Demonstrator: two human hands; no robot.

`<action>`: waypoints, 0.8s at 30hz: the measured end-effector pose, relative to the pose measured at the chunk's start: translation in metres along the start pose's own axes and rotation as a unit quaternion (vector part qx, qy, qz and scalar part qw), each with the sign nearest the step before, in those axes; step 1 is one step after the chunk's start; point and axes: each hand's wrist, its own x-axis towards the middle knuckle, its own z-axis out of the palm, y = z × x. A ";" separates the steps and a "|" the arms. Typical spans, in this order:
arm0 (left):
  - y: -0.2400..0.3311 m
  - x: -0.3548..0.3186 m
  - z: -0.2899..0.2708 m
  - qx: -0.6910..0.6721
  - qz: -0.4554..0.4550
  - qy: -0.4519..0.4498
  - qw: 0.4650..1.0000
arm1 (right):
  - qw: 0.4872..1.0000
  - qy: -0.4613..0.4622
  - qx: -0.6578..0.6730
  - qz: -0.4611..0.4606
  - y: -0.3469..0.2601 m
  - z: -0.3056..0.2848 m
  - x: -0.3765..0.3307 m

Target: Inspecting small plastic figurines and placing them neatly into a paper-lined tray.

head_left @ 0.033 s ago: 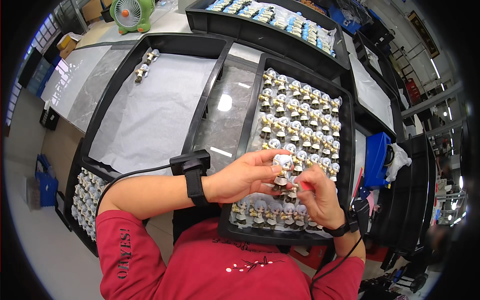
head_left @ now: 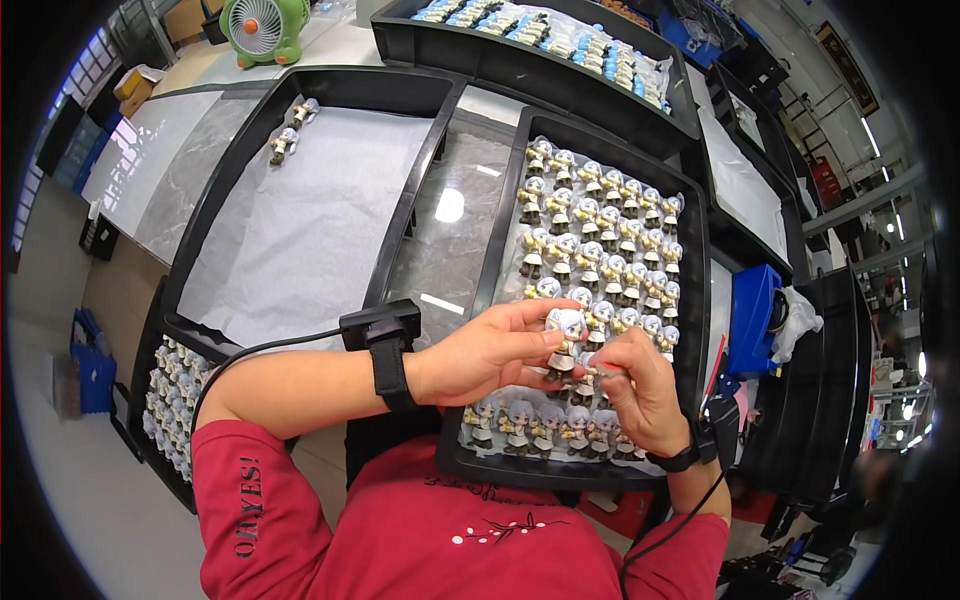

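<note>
My left hand (head_left: 487, 350) is closed, gripping a small silver-haired figurine (head_left: 564, 348) in a white outfit and dark boots upright between thumb and fingers. Right beside it, my right hand (head_left: 648, 390) has its fingers pinched together around a small red object (head_left: 607, 370), mostly hidden and too small to name. Both hands are above a black tray (head_left: 494, 260), where rows of the same figurines (head_left: 590, 217) lie on clear wrapping. My hands hide part of the nearer rows.
To the left, a paper-lined black tray (head_left: 425, 180) has a few figurines (head_left: 285, 143) in its far corner. Behind stands another tray (head_left: 480, 58) of blue-and-white figures. A green fan (head_left: 262, 30) is at the far left, a blue bin (head_left: 752, 320) at the right. More figurines (head_left: 178, 405) fill a low tray.
My right fingers have shifted slightly, and less of the red object shows between them. My left hand and its figurine stay in place.
</note>
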 end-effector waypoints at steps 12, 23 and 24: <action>-0.004 0.001 -0.006 -0.005 -0.012 0.024 1.000 | 0.999 -0.003 -0.022 0.031 -0.010 0.006 0.006; -0.004 0.002 -0.006 -0.003 -0.008 0.031 0.999 | 0.999 0.046 -0.016 0.005 0.003 0.018 0.007; -0.005 0.002 -0.006 -0.004 -0.010 0.033 0.999 | 0.998 0.062 -0.022 -0.014 0.003 0.020 0.009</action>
